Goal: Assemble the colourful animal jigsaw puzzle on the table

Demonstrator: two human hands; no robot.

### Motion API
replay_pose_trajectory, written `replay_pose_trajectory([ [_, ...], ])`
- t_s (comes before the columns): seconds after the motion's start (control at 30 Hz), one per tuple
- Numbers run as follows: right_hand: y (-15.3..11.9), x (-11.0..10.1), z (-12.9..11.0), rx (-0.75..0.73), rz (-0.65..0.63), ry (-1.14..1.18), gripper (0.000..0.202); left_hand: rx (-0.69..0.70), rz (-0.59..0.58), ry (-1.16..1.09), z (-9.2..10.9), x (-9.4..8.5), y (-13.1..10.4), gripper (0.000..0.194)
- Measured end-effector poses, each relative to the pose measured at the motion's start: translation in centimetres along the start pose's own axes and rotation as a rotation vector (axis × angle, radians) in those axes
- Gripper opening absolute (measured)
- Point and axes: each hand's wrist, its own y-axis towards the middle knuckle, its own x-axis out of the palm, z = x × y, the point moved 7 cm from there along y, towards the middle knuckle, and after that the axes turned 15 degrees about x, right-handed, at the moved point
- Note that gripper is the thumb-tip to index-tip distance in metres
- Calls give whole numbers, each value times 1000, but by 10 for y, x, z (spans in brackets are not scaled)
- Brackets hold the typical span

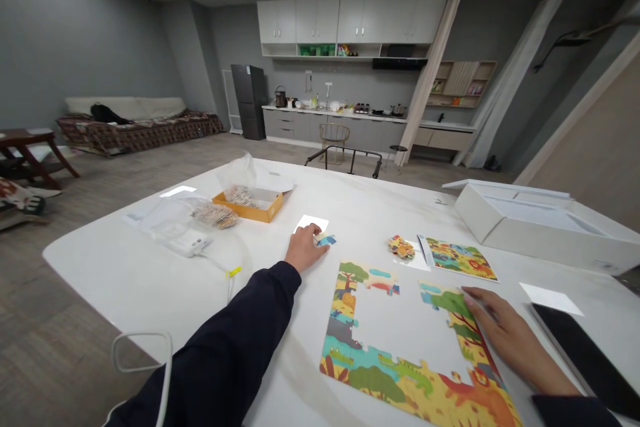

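Observation:
My left hand [307,249] is at the middle of the table with curved fingers, thumb and fingertips closed around a small blue and yellow puzzle piece [327,240]. Part of that piece is hidden behind the fingers. My right hand [507,337] lies along the right side of a partly assembled jigsaw puzzle [373,379], its fingers stretched out and touching the upper right edge. Animals and trees are printed on the puzzle. Its border is joined along the left, bottom and right, with a gap in the top edge and bare table in the middle.
Beyond the puzzle lie a pile of loose pieces [401,247] and a picture card [459,258]. A yellow box [265,210] and a bag of pieces [215,213] sit far left. A white box [545,223] and a black phone-like slab [590,353] stand right. A white cable [167,373] hangs front left.

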Motion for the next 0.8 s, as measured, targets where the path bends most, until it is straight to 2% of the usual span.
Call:
replay_pose_trajectory([
  [0.1, 2, 3, 3, 4, 0, -3, 51, 66, -12, -34, 8, -7, 1, 37],
  [0.17, 3, 4, 1, 0, 20, -8, 51, 205, -36, -92, 31, -10, 2, 39],
  [0.23, 1, 6, -4, -9, 37, -11, 52, 430, -99, -186, 72, -4, 2, 39],
  [0.33, -3, 7, -12, -32, 36, 8, 49, 717, -261, -297, 143, 19, 0, 37],
  [0.4, -5, 6, -16, -36, 42, 22, 46, 780, -350, -313, 179, 41, 4, 36],
  [0.47, -7, 4, -19, -42, 55, 33, 45, 783, -401, -287, 201, 60, 11, 36],
  [0.53, -9, 3, -21, -45, 64, 40, 43, 768, -434, -240, 212, 76, 18, 34],
  [0.63, -11, 2, -25, -55, 68, 41, 40, 743, -454, -203, 214, 90, 22, 27],
  [0.8, -12, 4, -26, -109, 51, -1, 35, 719, -460, -201, 210, 93, 18, 23],
])
